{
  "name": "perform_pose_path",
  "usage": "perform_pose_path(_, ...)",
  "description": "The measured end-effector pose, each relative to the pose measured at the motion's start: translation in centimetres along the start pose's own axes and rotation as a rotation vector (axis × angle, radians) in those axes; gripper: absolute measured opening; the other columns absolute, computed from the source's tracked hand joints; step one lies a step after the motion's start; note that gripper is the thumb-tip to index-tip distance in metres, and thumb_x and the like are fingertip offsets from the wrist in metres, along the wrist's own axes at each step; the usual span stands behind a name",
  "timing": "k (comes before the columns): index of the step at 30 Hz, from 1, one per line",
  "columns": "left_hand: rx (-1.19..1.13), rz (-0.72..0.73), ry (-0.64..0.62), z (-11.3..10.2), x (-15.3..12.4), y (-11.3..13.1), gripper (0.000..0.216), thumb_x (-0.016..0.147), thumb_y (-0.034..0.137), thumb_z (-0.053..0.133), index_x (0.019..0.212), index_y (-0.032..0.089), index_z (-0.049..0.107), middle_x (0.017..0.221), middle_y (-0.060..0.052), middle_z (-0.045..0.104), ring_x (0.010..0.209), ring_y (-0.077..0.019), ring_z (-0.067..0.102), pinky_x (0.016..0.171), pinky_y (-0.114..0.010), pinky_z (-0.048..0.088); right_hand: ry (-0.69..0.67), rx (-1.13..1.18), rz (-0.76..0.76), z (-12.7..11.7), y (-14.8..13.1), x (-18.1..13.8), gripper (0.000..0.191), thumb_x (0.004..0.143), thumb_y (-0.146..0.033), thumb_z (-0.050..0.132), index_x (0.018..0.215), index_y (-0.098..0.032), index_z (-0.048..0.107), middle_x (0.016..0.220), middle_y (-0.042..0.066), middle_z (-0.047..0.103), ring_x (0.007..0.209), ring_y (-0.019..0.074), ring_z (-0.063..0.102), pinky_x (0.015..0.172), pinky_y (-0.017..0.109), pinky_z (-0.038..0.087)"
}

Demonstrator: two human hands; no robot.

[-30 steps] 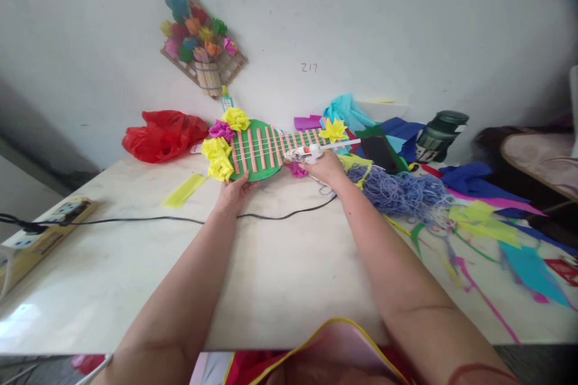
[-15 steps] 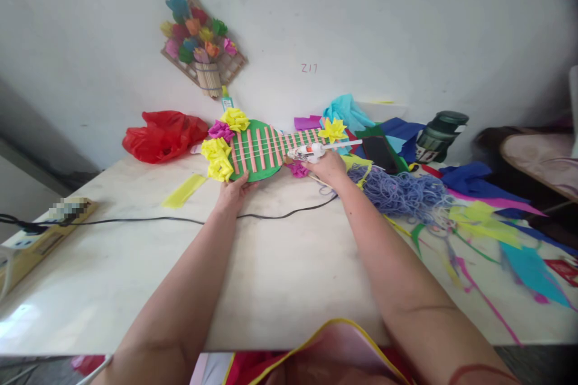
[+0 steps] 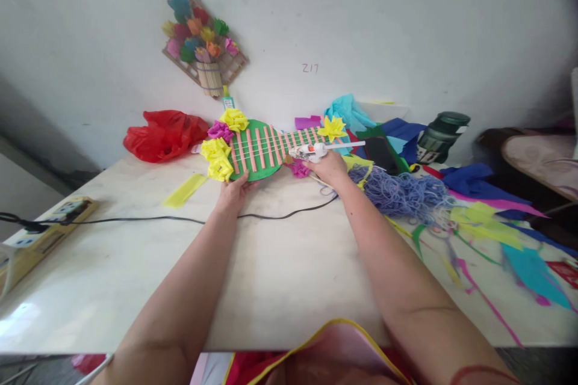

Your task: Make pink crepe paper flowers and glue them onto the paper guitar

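A green paper craft shaped like a lute (image 3: 265, 162), crossed by pink strips and pale strings, is tilted up at the back of the table. My left hand (image 3: 235, 191) grips its lower edge, thumb in front. Yellow paper flowers (image 3: 217, 159) and a magenta one (image 3: 220, 130) cluster at its round left end; another yellow flower (image 3: 333, 129) sits on the narrow end. My right hand (image 3: 329, 168) is closed around a white hot glue gun (image 3: 316, 151) with a glue stick jutting from its back. The gun's nozzle points left, over the craft's lower edge near a magenta flower (image 3: 300, 169).
A black cord (image 3: 289, 215) crosses the table from a power strip (image 3: 58, 222). On the right lie tangled blue-grey yarn (image 3: 401, 195), a phone (image 3: 380, 153), paper scraps and a dark green bottle (image 3: 443, 136). A red plastic bag (image 3: 165, 136) rests at back left.
Hardly anything differs. The glue gun and my right hand have shifted very slightly right along with a small shift of the view; my left hand keeps its grip on the craft.
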State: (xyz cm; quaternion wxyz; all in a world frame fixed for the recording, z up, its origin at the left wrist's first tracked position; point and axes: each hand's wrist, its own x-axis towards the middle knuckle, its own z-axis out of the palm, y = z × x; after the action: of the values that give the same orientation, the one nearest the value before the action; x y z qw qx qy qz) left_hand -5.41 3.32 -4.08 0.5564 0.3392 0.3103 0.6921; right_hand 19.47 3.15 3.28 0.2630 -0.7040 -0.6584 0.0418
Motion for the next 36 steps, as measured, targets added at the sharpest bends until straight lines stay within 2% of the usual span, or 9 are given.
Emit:
perform_pose_path(7, -0.024, 0.006, 0.032, 0.2, 0.0, 0.2, 0.053, 0.068, 0.01, 0.069, 0.117, 0.021, 0.053, 0.095, -0.008, 0.069, 0.068, -0.0187, 0.068, 0.066, -0.031, 0.058, 0.028, 0.062, -0.02, 0.3, 0.1, 0.0, 0.046, 0.069, -0.053, 0.06, 0.102, -0.021, 0.067, 0.101, 0.01, 0.069, 0.096, 0.0256, 0.063, 0.077, 0.032, 0.047)
perform_pose_path(16, -0.131, -0.004, 0.127, 0.3, 0.1, 0.8, 0.044, 0.072, 0.003, 0.06, 0.112, 0.022, 0.056, 0.088, -0.004, 0.07, 0.065, -0.016, 0.067, 0.063, -0.028, 0.058, 0.034, 0.081, -0.083, 2.0, -0.4, -0.5, 0.044, 0.069, -0.054, 0.061, 0.099, -0.023, 0.065, 0.1, 0.007, 0.068, 0.095, 0.0246, 0.061, 0.077, 0.032, 0.047)
perform_pose_path(21, -0.131, 0.014, 0.141, 0.1, 0.1, 1.1, 0.039, 0.073, 0.006, 0.062, 0.109, 0.02, 0.057, 0.089, -0.004, 0.069, 0.068, -0.0172, 0.067, 0.059, -0.026, 0.057, -0.055, -0.013, -0.198, 2.5, -0.7, -1.2, 0.035, 0.071, -0.045, 0.061, 0.099, -0.024, 0.064, 0.094, 0.005, 0.069, 0.087, 0.0227, 0.064, 0.071, 0.03, 0.046)
perform_pose_path(28, -0.09, 0.049, 0.145, 0.2, 0.0, 1.5, 0.044, 0.073, 0.011, 0.065, 0.114, 0.022, 0.054, 0.091, -0.004, 0.069, 0.07, -0.0171, 0.068, 0.06, -0.024, 0.056, -0.237, -0.119, -0.36, 3.7, -2.7, -2.7, 0.041, 0.079, -0.042, 0.049, 0.114, -0.023, 0.057, 0.105, 0.009, 0.067, 0.095, 0.0263, 0.062, 0.076, 0.033, 0.044)
perform_pose_path(31, -0.088, 0.055, 0.122, 0.4, -0.2, 1.5, 0.05, 0.073, 0.012, 0.066, 0.119, 0.024, 0.052, 0.096, -0.004, 0.069, 0.071, -0.017, 0.068, 0.06, -0.024, 0.056, -0.32, -0.159, -0.411, 4.9, -3.8, -3.3, 0.039, 0.078, -0.038, 0.049, 0.113, -0.021, 0.058, 0.11, 0.012, 0.063, 0.099, 0.0266, 0.059, 0.078, 0.033, 0.044)
perform_pose_path(36, -0.109, 0.056, 0.108, 0.8, -0.4, 1.4, 0.048, 0.074, 0.009, 0.064, 0.119, 0.023, 0.053, 0.097, -0.005, 0.069, 0.07, -0.0164, 0.067, 0.06, -0.024, 0.057, -0.304, -0.176, -0.468, 6.3, -5.0, -4.1, 0.046, 0.079, -0.036, 0.048, 0.119, -0.014, 0.055, 0.111, 0.016, 0.06, 0.106, 0.0283, 0.053, 0.085, 0.036, 0.042)
